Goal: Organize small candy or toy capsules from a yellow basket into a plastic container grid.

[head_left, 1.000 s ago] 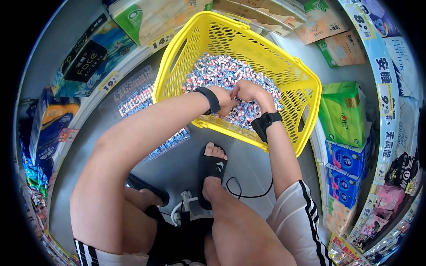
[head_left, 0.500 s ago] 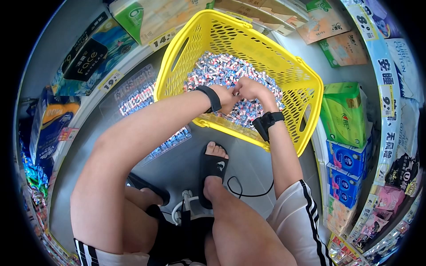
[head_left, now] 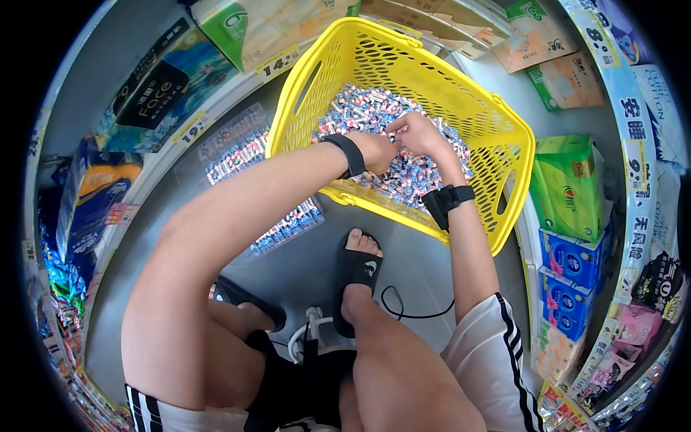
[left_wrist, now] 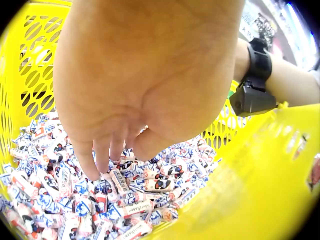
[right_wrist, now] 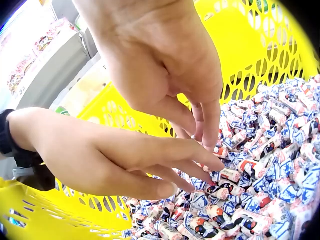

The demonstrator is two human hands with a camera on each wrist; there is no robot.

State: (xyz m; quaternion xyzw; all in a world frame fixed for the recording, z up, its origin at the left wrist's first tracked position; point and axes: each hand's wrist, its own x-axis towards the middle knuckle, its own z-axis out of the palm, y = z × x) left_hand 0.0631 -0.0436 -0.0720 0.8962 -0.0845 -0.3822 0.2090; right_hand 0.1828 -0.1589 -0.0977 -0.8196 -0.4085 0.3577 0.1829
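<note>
A heap of wrapped White Rabbit candies (head_left: pixel 360 108) fills the bottom of a yellow shopping basket (head_left: pixel 461 93). My left hand (head_left: pixel 373 151) reaches in over the near rim, its fingers extended and slightly spread, fingertips right at the candies in the right wrist view. Facing it, my right hand (head_left: pixel 425 137) points its loosely bent fingers down at the same patch. Between its thumb and fingers a gap shows, with no candy seen there. From the left wrist, the palm hides part of the candies (left_wrist: pixel 135 207). Both wrists wear black straps.
Left of the basket, a clear tray (head_left: pixel 291 223) with rows of candies lies on the grey floor, partly behind the left forearm. Shelves with tissue packs (head_left: pixel 568 191) line both sides. A black cable (head_left: pixel 410 315) runs near the sandalled feet.
My hands, close together at the fingertips earlier, now stand slightly apart, the right one's thumb and fingers more spread. The head view has shifted, so the basket appears further right.
</note>
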